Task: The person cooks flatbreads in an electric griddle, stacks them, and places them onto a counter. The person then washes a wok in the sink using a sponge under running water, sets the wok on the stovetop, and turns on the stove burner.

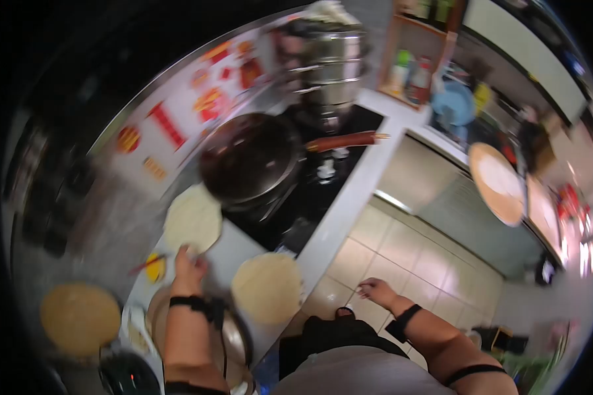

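Note:
My left hand (190, 263) is at the lower edge of a pale round flatbread (193, 218) on the white counter, its fingers bent; blur hides whether they grip the edge. My right hand (375, 290) hangs over the tiled floor, fingers loosely curled and partly apart, with nothing in it. A second round flatbread (267, 288) lies on the counter to the right of my left forearm. Left of my left hand is a small yellow item (155, 268) with a red stick.
A dark wok (250, 158) with a wooden handle (346, 141) sits on the black stove (280, 220). Behind it stands a stacked metal steamer (333, 66). A round pan (244, 336) is under my left forearm. A round board (496, 184) is at the right counter.

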Demonstrator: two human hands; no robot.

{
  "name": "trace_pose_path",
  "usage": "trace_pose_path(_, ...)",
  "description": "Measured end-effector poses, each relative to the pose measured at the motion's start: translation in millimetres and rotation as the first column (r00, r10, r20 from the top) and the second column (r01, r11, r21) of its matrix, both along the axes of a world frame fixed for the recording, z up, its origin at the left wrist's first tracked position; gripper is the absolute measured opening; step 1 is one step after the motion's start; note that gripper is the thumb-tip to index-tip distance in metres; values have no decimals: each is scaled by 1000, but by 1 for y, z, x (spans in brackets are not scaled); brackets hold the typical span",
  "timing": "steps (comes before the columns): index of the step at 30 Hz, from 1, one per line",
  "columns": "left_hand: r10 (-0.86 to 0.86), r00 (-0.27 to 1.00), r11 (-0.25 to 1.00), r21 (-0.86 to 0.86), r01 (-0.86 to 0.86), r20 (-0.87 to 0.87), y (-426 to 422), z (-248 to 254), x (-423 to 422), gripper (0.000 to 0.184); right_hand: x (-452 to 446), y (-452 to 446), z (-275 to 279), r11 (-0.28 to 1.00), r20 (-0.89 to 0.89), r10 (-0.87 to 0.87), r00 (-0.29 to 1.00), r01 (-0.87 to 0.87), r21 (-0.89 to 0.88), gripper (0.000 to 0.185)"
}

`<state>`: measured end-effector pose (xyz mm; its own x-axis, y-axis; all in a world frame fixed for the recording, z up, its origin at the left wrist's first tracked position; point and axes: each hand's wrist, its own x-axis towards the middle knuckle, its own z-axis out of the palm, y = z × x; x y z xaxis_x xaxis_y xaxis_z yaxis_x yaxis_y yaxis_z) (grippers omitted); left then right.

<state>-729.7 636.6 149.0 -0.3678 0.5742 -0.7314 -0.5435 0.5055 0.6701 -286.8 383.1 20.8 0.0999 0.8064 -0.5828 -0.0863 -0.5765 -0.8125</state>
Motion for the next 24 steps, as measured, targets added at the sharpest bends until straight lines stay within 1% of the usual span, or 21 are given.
trace_pose_path(1,-35,999,997,67,37,-22,-7,12,5,23,-4,8,29,995,60,47,997,-41,-86,24)
trace_pose_path(2,-88,992,992,84,95,-93,-20,40,18,25,-3,11,25,988,61,120,991,-113,-103,22)
trace_pose_path(3,-156,979,967,181,179,-133,-33,48,18,29,-6,17,26,977,47,191,981,-185,-110,22)
trace_pose_path(4,-166,967,952,225,209,-194,-48,65,27,34,-9,23,27,977,19,177,984,-174,-126,21)
trace_pose_path(5,-117,973,963,218,160,-199,-70,80,32,34,-14,29,30,978,-5,153,988,-152,-143,20)
trace_pose_path(7,-253,925,855,382,351,-283,-103,109,40,34,-25,41,34,965,-18,220,975,-220,-144,19)
trace_pose_path(8,-225,932,865,382,325,-284,-121,119,43,34,-32,47,36,958,-4,265,964,-264,-112,19)
trace_pose_path(9,-301,900,825,388,412,-316,-144,126,46,31,-39,51,38,949,10,307,952,-305,-80,19)
trace_pose_path(10,-376,859,776,389,496,-347,-166,128,45,29,-46,56,40,941,9,331,944,-329,-81,19)
trace_pose_path(12,-488,795,714,359,601,-360,-206,121,39,19,-60,67,45,933,44,359,932,-359,-2,18)
trace_pose_path(14,-531,693,633,316,707,-488,-245,96,32,18,-69,76,43,907,74,418,905,-421,22,19)
trace_pose_path(15,-518,704,645,319,695,-486,-262,94,34,18,-74,80,42,885,104,457,883,-463,46,20)
trace_pose_path(16,-552,662,639,253,726,-507,-278,94,37,17,-79,84,41,877,108,472,875,-478,46,20)
trace_pose_path(17,-586,619,630,186,754,-523,-290,93,40,17,-84,88,41,887,56,455,889,-458,60,19)
trace_pose_path(18,-575,631,643,190,742,-522,-301,89,42,17,-90,91,42,896,4,439,898,-438,72,19)
trace_pose_path(19,-601,663,673,165,721,-447,-311,83,44,19,-98,95,52,888,8,455,891,-454,72,19)
trace_pose_path(20,-620,693,701,137,700,-369,-317,79,46,22,-106,99,62,902,-13,431,902,-431,24,18)
trace_pose_path(21,-607,704,713,139,687,-369,-320,74,51,22,-112,100,69,913,-32,406,913,-407,-24,17)
trace_pose_path(22,-585,714,733,126,668,-384,-321,67,58,26,-117,101,65,927,-77,373,924,-375,-12,16)
trace_pose_path(23,-565,722,751,113,650,-398,-320,60,66,31,-120,103,61,921,-75,387,919,-388,-11,16)
trace_pose_path(24,-555,730,759,116,641,-398,-316,52,75,31,-123,105,60,915,-78,399,914,-403,-38,17)
